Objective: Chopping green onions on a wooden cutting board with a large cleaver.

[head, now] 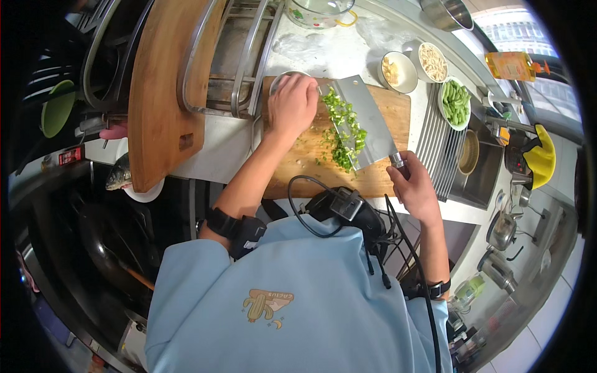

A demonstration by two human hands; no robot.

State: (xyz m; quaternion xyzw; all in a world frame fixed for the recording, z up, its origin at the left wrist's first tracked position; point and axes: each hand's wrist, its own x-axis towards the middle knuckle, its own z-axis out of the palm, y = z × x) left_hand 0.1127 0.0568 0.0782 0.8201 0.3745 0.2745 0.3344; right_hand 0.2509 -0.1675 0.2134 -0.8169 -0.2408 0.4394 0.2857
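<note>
My right hand (415, 189) grips the handle of a wide steel cleaver (373, 119), whose blade lies flat over a wooden cutting board (289, 175). Chopped green onion (345, 126) lies in a band along the blade's edge, partly on the blade and partly on the board. At the board's far left corner, my left hand (294, 102) is on a small bowl (285, 77), mostly hidden beneath the hand and fingers.
Bowls of minced garlic or ginger (391, 71), pale shreds (433, 60) and green pods (456, 102) stand right of the board, near a sink (485, 179) and drying rack (426, 144). Left are a metal rack (240, 60), an upright wooden board (161, 93) and a fish (120, 173).
</note>
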